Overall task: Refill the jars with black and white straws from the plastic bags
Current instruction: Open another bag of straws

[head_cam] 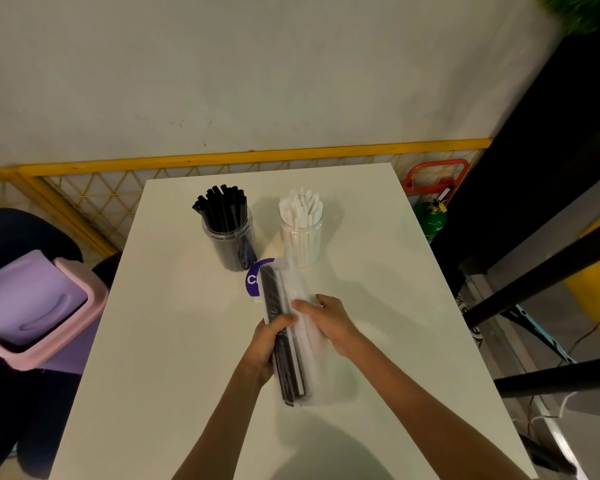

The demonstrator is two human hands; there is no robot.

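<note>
Left hand [267,344]: fingers curl round the bag of black straws [274,296] at about mid-length, with the thumb across its top face. Right hand [329,323]: grips the bag of white straws [314,375], thumb on top and fingers wrapped round the far side.

The two bags lie pressed together lengthwise between my hands. I cannot tell whether they touch the table [187,341].

Both my forearms reach in from the near edge.

Left jar [229,244]: clear, holds black straws [222,206] upright. Right jar [302,244]: clear, holds white straws [302,204] upright. The jars stand side by side, apart, just beyond the bags' far ends.

A pink-rimmed bin [35,299] stands left of the table.
</note>
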